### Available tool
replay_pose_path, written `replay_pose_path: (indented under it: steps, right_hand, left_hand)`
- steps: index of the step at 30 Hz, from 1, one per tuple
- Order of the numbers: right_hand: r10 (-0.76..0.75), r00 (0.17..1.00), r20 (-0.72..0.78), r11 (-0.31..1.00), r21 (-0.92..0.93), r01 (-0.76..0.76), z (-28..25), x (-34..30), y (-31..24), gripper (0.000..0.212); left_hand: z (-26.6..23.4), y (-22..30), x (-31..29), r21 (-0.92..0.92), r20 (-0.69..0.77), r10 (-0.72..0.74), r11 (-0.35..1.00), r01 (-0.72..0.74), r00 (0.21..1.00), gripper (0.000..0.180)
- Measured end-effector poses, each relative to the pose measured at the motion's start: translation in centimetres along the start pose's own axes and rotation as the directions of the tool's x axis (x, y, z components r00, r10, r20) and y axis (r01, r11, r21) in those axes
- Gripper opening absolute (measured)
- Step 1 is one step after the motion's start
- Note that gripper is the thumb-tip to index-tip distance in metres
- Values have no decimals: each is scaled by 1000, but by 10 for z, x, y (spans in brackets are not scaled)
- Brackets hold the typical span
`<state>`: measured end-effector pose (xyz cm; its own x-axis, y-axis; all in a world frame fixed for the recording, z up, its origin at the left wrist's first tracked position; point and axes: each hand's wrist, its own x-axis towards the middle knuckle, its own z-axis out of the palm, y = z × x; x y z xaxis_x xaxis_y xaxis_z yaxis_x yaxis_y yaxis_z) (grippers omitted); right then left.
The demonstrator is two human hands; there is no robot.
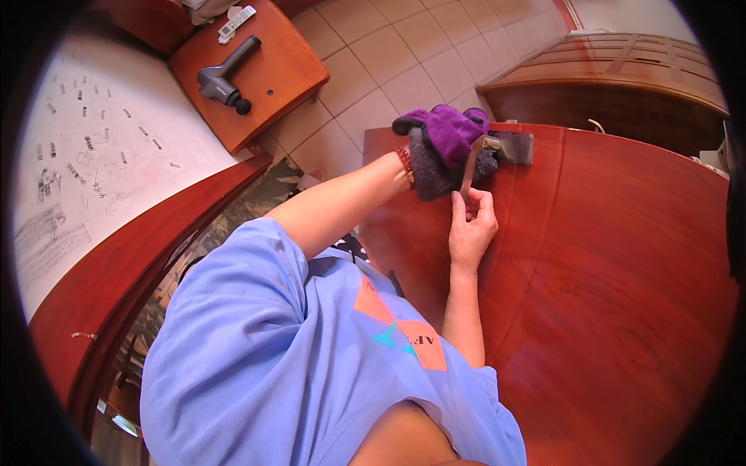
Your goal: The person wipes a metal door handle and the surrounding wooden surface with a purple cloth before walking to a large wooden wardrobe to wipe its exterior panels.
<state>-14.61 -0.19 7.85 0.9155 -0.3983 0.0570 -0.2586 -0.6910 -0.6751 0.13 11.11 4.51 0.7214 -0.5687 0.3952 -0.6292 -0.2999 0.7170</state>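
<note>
My left hand, wearing a red beaded bracelet at the wrist, is covered by a bunched purple and dark grey fluffy cloth (447,140). Its fingers are hidden, and whether the cloth is a glove or a loose rag is unclear. My right hand (472,227) pinches the lower end of a narrow metal strip (469,172) between thumb and fingers. Upward along the cloth's right side the strip runs, then bends toward a flat, dark grey metal plate (518,148). Strip and plate look like one tool, of a kind I cannot make out. Cloth and strip touch.
Under my hands spreads a reddish-brown wooden tabletop (622,256). Upper left, a wooden side table (287,78) bears a grey massage gun (225,75) and a white remote control (237,24). A white, marked surface (85,171) lies left. Far right stands a wooden cabinet (606,74) on tiled floor (388,54).
</note>
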Motion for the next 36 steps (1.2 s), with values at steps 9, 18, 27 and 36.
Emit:
replay_pose_path:
  steps: [9,18,27,36]
  right_hand:
    - [-26,999,-22,998,52,27,2,-4,-5,19]
    - [-61,998,-11,998,25,61,2,-3,-7,20]
    - [16,999,-49,993,115,-10,6,-4,6,18]
    - [-3,999,-46,996,88,7,0,-8,3,18]
  left_hand:
    - [0,9,-28,46,-88,155,987,-152,984,21]
    - [6,2,-1,187,21,-65,981,60,998,19]
    - [24,4,-19,-26,-235,45,998,-52,971,25]
    - [34,18,-52,26,-48,46,999,-45,998,18]
